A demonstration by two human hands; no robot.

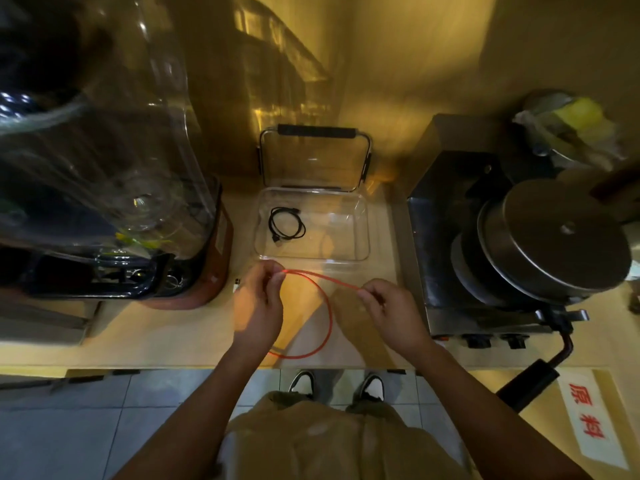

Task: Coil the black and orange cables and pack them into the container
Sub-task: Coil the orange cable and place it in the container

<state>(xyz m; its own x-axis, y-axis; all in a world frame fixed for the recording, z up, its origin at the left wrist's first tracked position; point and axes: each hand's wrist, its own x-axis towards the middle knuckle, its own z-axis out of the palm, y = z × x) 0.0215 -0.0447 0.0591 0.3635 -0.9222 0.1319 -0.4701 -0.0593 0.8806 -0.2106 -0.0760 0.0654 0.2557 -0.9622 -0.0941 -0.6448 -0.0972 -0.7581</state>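
Observation:
A clear plastic container (pixel 362 230) stands open on the counter. The black cable (pixel 286 224) lies coiled in its left half. In front of it, my left hand (pixel 258 303) pinches one part of the orange cable (pixel 327 313), and my right hand (pixel 391 306) pinches it further along. A straight stretch runs between the two hands, and a loop hangs down toward the counter's front edge. A white plug end (pixel 237 285) sticks out left of my left hand.
The container's clear lid (pixel 313 157) with black clips leans against the wall behind it. A large blender in a clear housing (pixel 114 188) stands to the left. A metal appliance with round lids (pixel 526 251) stands to the right.

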